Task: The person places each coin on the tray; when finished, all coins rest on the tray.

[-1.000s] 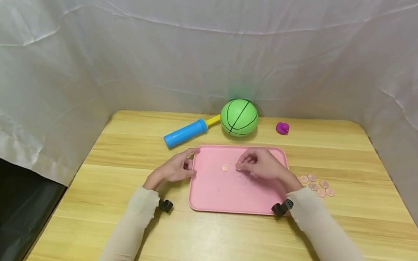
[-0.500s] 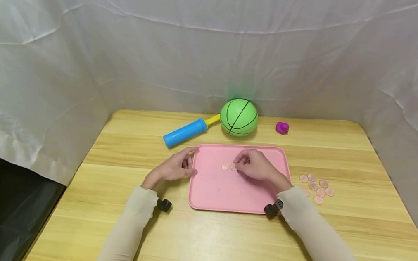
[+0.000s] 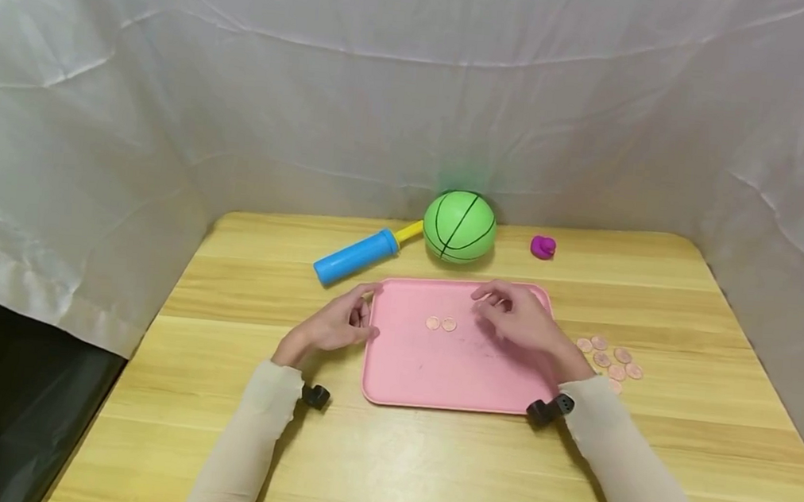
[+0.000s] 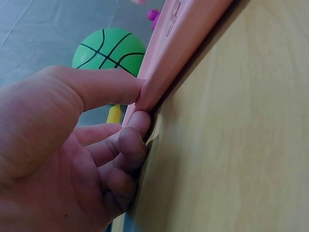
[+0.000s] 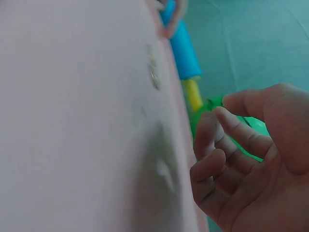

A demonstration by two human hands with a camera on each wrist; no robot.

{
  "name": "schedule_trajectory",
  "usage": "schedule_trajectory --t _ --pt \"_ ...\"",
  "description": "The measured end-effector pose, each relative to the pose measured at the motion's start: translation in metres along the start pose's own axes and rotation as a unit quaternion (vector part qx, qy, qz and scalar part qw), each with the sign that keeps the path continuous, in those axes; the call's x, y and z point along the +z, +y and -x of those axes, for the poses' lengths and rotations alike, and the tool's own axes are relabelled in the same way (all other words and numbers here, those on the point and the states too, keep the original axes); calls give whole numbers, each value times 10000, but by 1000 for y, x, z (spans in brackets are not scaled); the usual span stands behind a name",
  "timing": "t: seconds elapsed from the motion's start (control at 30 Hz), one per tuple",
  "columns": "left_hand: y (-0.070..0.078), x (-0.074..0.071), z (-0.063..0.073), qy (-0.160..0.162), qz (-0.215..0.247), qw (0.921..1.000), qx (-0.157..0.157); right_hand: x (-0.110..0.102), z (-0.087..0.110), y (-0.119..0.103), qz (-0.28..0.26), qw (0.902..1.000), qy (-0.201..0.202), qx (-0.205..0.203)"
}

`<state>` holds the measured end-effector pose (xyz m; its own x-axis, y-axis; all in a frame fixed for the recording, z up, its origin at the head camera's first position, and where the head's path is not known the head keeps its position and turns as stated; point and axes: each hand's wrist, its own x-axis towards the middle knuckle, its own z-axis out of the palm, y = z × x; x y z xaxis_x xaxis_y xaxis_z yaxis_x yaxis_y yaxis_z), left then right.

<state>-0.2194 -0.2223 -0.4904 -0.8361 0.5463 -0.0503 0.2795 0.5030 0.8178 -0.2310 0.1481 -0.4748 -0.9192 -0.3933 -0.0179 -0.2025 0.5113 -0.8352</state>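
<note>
Two copper-coloured coins, a left one (image 3: pixel 433 323) and a right one (image 3: pixel 449 324), lie side by side on the pink tray (image 3: pixel 448 383). My left hand (image 3: pixel 331 323) grips the tray's left rim; in the left wrist view its thumb (image 4: pixel 111 87) presses the rim while curled fingers sit against the outer side. Over the tray's right half hovers my right hand (image 3: pixel 521 319), its fingers loosely bent and holding nothing. The right wrist view shows this hand (image 5: pixel 241 154) beside the tray surface, thumb and index finger close together, with no coin between them.
Several more coins (image 3: pixel 601 358) lie on the wooden table (image 3: pixel 382 472) right of the tray, partly behind the right forearm. Behind the tray are a blue pump (image 3: pixel 354 256) with a yellow end, a green ball (image 3: pixel 459 226) and a small purple duck (image 3: pixel 543 247).
My right hand set its coin down beside the other one, let go, and drew back to the right. The left hand keeps its place at the tray rim.
</note>
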Motion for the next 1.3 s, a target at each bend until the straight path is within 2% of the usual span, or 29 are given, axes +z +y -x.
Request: schedule_trajectory --t 0.07,0.23,0.5,0.63,0.87,1.07,1.3 --pt "0 -1 1 31 11 10000 4 -10 6 -1 -83 9999 115 -1" --pt "0 -2 3 73 -12 10000 10 -32 22 3 91 9994 306 119" --pt "1 -6 6 113 -9 9999 -109 -53 40 20 191 9986 402 276" --pt "0 -5 5 113 -13 9998 -148 -65 51 25 463 9972 481 326" --pt "1 -2 5 97 3 9998 -175 -90 75 37 1060 9919 688 159" --pt "-1 -2 4 70 -15 9998 -188 -98 88 48 1300 9889 570 444" --pt "-3 -3 3 102 -109 9995 -285 -94 92 54 1527 9850 294 747"
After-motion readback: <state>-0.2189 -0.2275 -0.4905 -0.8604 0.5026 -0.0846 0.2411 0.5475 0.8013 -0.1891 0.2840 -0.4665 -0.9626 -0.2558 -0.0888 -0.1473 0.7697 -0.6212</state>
